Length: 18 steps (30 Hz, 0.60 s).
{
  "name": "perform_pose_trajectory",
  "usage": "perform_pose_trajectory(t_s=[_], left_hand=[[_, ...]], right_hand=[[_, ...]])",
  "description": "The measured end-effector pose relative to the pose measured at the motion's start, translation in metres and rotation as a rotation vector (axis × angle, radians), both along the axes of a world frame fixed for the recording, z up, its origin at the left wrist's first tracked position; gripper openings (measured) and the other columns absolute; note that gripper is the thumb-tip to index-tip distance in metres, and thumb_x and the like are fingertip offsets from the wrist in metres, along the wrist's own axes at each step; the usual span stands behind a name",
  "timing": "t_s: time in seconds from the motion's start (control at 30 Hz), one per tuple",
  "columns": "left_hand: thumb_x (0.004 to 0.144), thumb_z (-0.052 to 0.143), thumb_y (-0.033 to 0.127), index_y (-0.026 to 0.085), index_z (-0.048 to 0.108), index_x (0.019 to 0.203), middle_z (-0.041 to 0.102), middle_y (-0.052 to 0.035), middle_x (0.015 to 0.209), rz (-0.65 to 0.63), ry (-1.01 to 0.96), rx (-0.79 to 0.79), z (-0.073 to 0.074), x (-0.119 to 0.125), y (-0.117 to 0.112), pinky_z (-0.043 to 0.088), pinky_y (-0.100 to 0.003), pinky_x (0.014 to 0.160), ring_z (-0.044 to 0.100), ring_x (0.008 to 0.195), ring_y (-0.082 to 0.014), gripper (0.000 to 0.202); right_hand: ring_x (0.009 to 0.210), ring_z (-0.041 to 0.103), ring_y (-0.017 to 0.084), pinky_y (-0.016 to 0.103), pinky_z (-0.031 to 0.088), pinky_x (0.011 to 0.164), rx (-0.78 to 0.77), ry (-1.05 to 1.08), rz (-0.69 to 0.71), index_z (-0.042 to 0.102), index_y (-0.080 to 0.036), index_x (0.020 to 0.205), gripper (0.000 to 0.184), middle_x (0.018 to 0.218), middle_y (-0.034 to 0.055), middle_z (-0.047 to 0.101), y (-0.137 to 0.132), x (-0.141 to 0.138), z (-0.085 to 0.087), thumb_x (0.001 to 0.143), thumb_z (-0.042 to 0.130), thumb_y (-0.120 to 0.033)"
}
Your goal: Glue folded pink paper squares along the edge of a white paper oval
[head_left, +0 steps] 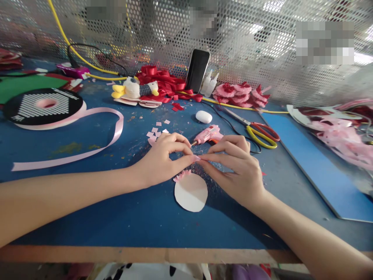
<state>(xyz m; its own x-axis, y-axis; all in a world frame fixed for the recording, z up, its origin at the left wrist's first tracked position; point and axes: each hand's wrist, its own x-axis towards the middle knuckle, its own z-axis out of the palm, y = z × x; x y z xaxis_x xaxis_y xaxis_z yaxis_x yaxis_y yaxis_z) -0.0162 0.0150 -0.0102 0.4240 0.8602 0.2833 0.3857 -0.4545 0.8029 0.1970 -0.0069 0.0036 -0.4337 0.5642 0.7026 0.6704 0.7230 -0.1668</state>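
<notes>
My left hand (164, 157) and my right hand (236, 167) meet fingertip to fingertip just above a pale round paper disc (190, 192) on the blue table (87, 210). Both hands pinch a small pink ribbon piece (196, 158) between thumb and fingers. Small pink folded bits (182, 175) line the disc's upper left rim. A pink glue gun (208, 135) lies right behind my fingers, nozzle pointing left. Several cut pink ribbon squares (155, 132) are scattered behind my left hand.
A pink ribbon spool (43, 107) sits far left, its loose ribbon (72, 155) trailing forward. Red-and-yellow scissors (259, 134), a white oval case (203, 116), a propped phone (197, 70), red ribbon pile (163, 83), pink flowers (239, 94), a plush toy (134, 90) and mesh wall surround.
</notes>
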Motion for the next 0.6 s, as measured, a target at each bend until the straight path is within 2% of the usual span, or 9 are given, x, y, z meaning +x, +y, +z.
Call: perform_pose_trajectory(t_s=[0.1,0.2,0.33,0.6], left_hand=[[0.088,0.067,0.024,0.024,0.075,0.087,0.067,-0.0032,0.113,-0.022,-0.038,0.012,0.0005,-0.0006,-0.0004,0.041,-0.043,0.102,0.056,0.114,-0.0228,0.008],[0.087,0.07,0.021,0.023,0.076,0.093,0.069,-0.0041,0.111,-0.045,-0.089,0.098,0.0006,-0.0013,-0.0004,0.043,-0.041,0.099,0.059,0.11,-0.0219,0.009],[0.087,0.075,0.028,0.024,0.078,0.089,0.071,-0.0027,0.103,-0.027,-0.134,0.141,0.0013,-0.002,-0.0004,0.041,-0.041,0.1,0.061,0.106,-0.0204,0.006],[0.082,0.08,0.025,0.025,0.08,0.086,0.073,-0.0015,0.099,-0.041,-0.201,0.107,0.0002,-0.0023,-0.0002,0.043,-0.039,0.098,0.062,0.102,-0.0197,0.004]], right_hand=[[0.089,0.059,0.023,0.046,0.049,0.081,-0.024,0.052,0.005,0.076,-0.023,0.086,0.008,0.082,0.0041,0.071,-0.0004,0.0019,0.0018,0.083,0.078,-0.016],[0.084,0.059,0.021,0.044,0.049,0.079,-0.073,0.115,0.04,0.075,-0.025,0.087,0.011,0.081,0.0031,0.07,-0.0013,0.003,0.0036,0.083,0.077,-0.015],[0.083,0.06,0.02,0.044,0.049,0.078,-0.095,0.166,0.076,0.073,-0.025,0.087,0.013,0.08,0.0023,0.069,-0.0022,0.0027,0.004,0.083,0.076,-0.012],[0.082,0.06,0.02,0.045,0.049,0.079,-0.089,0.2,0.098,0.072,-0.026,0.086,0.015,0.08,0.0018,0.069,-0.0026,0.0017,0.0032,0.082,0.075,-0.011]])
